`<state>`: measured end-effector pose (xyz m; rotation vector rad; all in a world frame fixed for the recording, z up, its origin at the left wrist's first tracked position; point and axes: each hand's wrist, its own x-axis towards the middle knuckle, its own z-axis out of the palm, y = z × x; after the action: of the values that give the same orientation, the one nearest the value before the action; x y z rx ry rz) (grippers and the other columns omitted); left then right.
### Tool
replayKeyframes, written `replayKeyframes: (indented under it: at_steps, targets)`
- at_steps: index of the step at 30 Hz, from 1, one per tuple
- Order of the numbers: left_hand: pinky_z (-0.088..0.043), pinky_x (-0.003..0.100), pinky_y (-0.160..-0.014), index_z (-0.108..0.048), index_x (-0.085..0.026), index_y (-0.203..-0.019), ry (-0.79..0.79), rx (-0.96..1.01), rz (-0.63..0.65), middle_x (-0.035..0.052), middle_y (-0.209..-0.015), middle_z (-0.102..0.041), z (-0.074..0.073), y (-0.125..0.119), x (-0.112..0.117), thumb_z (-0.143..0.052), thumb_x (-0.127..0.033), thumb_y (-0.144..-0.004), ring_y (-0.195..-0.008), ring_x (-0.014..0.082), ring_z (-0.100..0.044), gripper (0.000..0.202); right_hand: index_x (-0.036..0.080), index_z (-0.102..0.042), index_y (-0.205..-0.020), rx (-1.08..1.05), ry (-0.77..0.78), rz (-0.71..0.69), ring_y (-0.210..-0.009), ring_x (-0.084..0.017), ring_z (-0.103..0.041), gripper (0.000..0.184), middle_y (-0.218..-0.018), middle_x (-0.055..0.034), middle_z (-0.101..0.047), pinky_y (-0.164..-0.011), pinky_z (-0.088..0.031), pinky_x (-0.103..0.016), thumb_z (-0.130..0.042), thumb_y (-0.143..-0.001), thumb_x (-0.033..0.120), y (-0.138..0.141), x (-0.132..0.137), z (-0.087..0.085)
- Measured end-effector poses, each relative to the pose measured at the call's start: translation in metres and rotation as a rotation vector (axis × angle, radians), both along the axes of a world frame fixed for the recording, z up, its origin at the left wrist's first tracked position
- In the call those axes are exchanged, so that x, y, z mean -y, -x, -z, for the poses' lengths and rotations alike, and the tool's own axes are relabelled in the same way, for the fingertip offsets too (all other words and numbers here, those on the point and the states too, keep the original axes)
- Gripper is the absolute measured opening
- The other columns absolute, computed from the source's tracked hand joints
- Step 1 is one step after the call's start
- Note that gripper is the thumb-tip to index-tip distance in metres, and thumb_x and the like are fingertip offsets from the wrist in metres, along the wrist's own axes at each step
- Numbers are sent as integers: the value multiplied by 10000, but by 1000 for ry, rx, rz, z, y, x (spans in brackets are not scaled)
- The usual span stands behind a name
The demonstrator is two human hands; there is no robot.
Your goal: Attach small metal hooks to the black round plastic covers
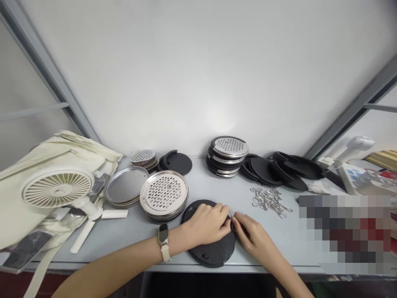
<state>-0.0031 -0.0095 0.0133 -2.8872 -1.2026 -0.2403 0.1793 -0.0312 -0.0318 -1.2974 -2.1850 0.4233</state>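
Observation:
A round black plastic disc (215,252) lies flat near the table's front edge. My left hand (207,223) rests over it with its fingers curled down at the disc's right rim. There, my right hand (252,234) pinches a small metal wire clip (230,214), partly hidden by the fingers of both hands. To the right lies a loose heap of similar wire clips (269,201). On the left, close to my left wrist, sits a stack of round metal grater plates (164,192), and beside it are plain metal discs (126,185).
A stack of black-rimmed grater discs (228,155) stands against the wall. More black plastic parts (266,170) lie right of it, others (180,163) left. A white fan (58,188) and cream bag (37,157) occupy the left side; a blurred patch (344,231) covers the right front.

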Motion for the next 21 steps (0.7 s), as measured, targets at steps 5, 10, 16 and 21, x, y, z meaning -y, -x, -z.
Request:
replayKeyframes:
  at_steps: [5,10,16,21]
  targets:
    - [-489,339,-589,-461,-198,-911,44,101,-53,24,-867,-643,5,1,-5,-482,-332,-884,-705,238,-647,138,225,-421,-721,-41,140,-42,-635,-180,-545,303,-682,-8,-550,-595,-402,-284,-323,-1004,270,-5,-6,-4]
    - [-464,317,-574,-436,-196,-990,104,168,-34,6,-802,-647,6,5,-5,-483,-314,-883,-669,231,-644,166,222,-377,-695,-56,192,-42,-634,-171,-527,332,-673,2,-523,-602,-395,-279,-321,-1011,306,-8,-5,-5]
    - [-428,293,-570,-468,-224,-992,67,180,-13,-12,-836,-654,7,5,-5,-489,-301,-883,-685,215,-637,135,220,-437,-743,-69,206,-68,-671,-181,-532,298,-717,-12,-551,-627,-400,-287,-326,-1011,289,-8,-3,-5]
    - [-404,281,-567,-497,-226,-985,66,186,-1,-19,-817,-645,8,6,-5,-497,-291,-882,-677,199,-628,122,218,-434,-731,-88,208,-64,-662,-177,-527,302,-708,-13,-551,-623,-402,-288,-336,-1008,284,-7,-3,-7]
